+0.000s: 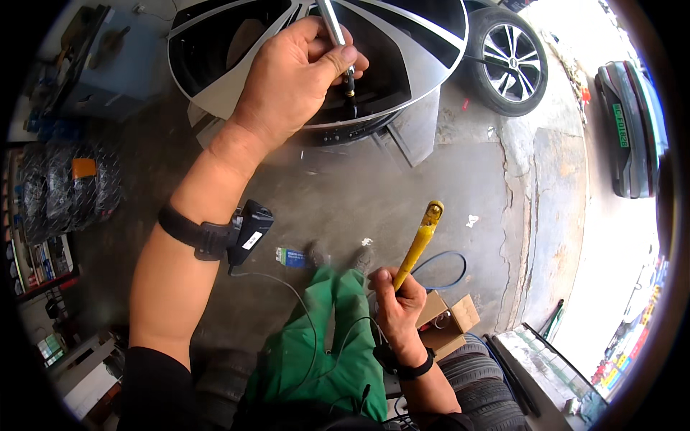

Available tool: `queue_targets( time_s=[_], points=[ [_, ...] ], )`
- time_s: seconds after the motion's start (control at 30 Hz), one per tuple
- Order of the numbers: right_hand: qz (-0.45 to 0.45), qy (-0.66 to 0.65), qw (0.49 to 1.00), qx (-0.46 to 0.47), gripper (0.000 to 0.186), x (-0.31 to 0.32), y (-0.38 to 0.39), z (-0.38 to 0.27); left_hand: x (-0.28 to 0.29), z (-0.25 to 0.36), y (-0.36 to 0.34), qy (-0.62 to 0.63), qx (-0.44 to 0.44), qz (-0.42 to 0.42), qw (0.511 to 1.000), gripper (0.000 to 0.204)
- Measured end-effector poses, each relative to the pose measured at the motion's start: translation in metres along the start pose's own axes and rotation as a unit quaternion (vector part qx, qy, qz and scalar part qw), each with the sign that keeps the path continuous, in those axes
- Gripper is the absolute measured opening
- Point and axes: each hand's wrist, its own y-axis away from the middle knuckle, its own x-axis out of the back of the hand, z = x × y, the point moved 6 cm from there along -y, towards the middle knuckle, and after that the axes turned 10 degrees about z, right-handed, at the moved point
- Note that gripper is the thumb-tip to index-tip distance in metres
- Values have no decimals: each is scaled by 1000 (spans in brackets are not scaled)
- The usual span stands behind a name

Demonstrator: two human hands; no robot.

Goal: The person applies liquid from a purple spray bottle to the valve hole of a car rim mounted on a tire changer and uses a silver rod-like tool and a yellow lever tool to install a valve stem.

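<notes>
A bare alloy wheel rim [425, 49], black and silver, lies at the top of the head view. Over its near edge, my left hand [291, 75] is closed around a slim silver pen-shaped tool [330, 23]. The tool's narrow dark and brass-coloured lower end points down at the rim; I cannot tell whether it touches. Lower down, near my green trousers [345, 287], my right hand [401, 305] grips a yellow bar-like tool [415, 253]. Its rounded, worn metal end points up and away from me, apart from the rim.
A tyred wheel [509, 61] stands at the far right. By my right forearm are an open cardboard box [449, 337] and stacked tyres [478, 388]. A blue hose loop [456, 262] lies near it. Wrapped goods [72, 190] line the left; a car [629, 129] stands outside, right.
</notes>
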Motion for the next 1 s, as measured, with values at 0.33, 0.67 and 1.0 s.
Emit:
queue_targets(
  time_s=[0.33, 0.67, 1.0],
  points=[
    [81, -36, 994, 66, 20, 14, -14, -117, -9, -9, 0, 33, 42, 48, 997, 5],
    [-31, -55, 970, 235, 37, -100, -167, -316, -5, -15, -3, 80, 36, 45, 995, 14],
    [-40, 111, 923, 367, 35, -141, -185, -318, 4, -7, 5, -169, 67, 24, 983, 41]
  ],
)
